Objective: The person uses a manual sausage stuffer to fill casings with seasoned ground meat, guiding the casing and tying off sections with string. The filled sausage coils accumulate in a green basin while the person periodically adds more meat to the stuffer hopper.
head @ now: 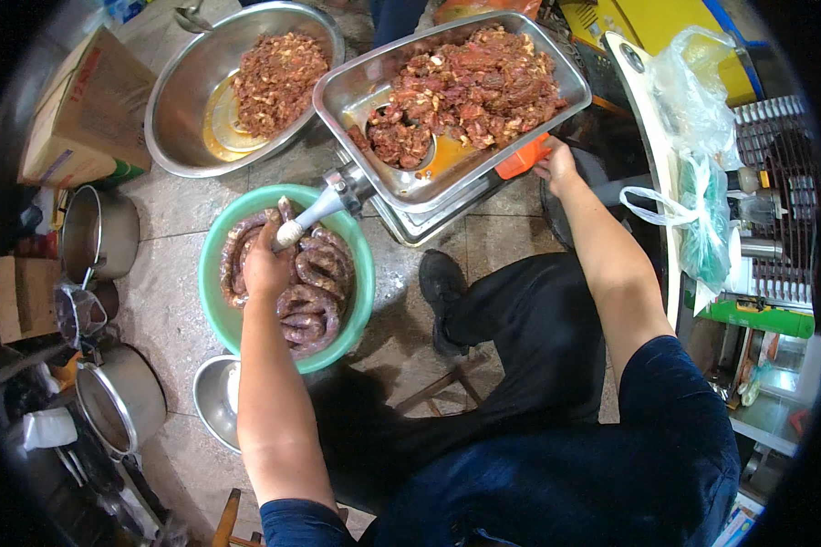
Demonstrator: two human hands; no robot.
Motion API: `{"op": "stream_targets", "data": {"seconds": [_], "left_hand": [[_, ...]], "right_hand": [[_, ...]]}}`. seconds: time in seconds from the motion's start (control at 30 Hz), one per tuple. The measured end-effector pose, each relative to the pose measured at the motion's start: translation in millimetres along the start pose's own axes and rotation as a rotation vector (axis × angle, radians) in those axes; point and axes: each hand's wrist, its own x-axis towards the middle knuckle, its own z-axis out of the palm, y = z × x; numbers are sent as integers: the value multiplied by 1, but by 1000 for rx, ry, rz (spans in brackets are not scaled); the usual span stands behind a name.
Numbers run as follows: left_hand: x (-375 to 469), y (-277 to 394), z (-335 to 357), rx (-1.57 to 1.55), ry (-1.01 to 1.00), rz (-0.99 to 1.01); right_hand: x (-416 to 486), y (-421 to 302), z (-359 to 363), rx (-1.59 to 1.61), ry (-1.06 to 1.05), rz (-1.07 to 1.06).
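My left hand [268,263] is over a green plastic basin [364,301], its fingers around a sausage casing at the tip of the filling tube [320,207]. Coiled filled sausages [317,267] lie in the basin. The tube comes out of a metal sausage stuffer, above which sits a rectangular steel tray [328,102] heaped with seasoned chopped meat [475,82]. At the tray's near right corner my right hand [555,163] touches an orange plastic part [522,157]; its fingertips are partly hidden, so its grip is unclear.
A large steel bowl [178,89] with more meat and a ladle [193,19] at its rim are beyond the basin. A small steel bowl [213,403] stands by my left forearm. Pots [120,396] and a cardboard box [85,109] line the left; a cluttered table [646,137] is at right.
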Motion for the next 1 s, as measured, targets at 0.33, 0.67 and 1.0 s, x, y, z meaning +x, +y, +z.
{"op": "stream_targets", "data": {"seconds": [0.33, 0.67, 1.0], "left_hand": [[8, 0, 6, 116, -62, -87], [11, 1, 7, 118, -66, -41], [16, 19, 0, 298, -216, -128]], "right_hand": [[-11, -23, 11, -115, 39, -1], [-1, -23, 10, -165, -15, 21], [-3, -25, 7, -168, -96, 43]]}}
